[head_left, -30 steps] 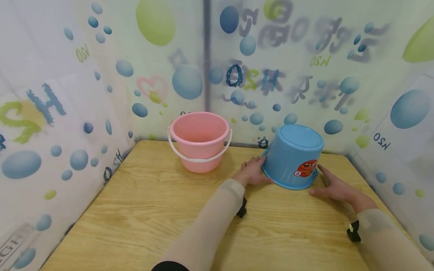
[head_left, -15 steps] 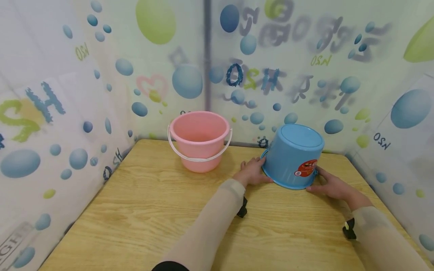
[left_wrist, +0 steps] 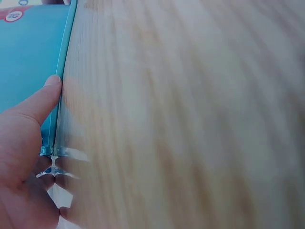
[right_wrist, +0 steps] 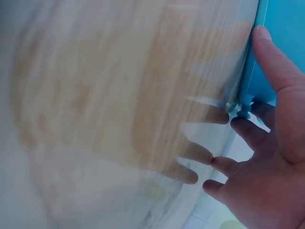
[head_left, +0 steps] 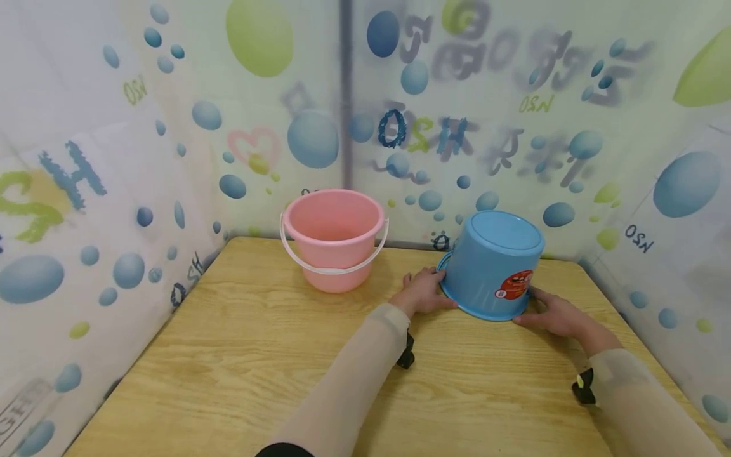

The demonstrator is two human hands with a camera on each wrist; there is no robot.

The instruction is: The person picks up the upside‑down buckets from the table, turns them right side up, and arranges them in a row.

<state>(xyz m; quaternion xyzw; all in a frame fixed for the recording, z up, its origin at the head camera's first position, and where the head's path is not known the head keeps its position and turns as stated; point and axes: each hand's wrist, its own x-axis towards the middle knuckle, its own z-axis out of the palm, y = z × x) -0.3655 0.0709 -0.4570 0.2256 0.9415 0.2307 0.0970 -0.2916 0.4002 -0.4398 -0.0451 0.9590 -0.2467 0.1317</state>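
Note:
A blue bucket [head_left: 491,266] stands upside down on the table, base up, with a red sticker on its side. My left hand [head_left: 421,293] grips its left side, thumb along the rim and fingers by the blue handle. In the left wrist view the thumb [left_wrist: 47,95] presses the rim. At the right side my right hand [head_left: 556,314] holds the same bucket. The right wrist view shows that thumb [right_wrist: 274,57] on the rim, with the other fingers spread lower down near the handle joint. To the left a pink bucket [head_left: 334,235] stands upright, its white handle hanging in front.
The wood-grained table [head_left: 257,368] reaches back to a printed curtain [head_left: 171,158] with blue and green bubbles, which closes off the back and both sides. Both buckets stand near the table's far edge.
My right hand has moved left, from just beside the blue bucket onto its rim. The left hand and both buckets stay in place.

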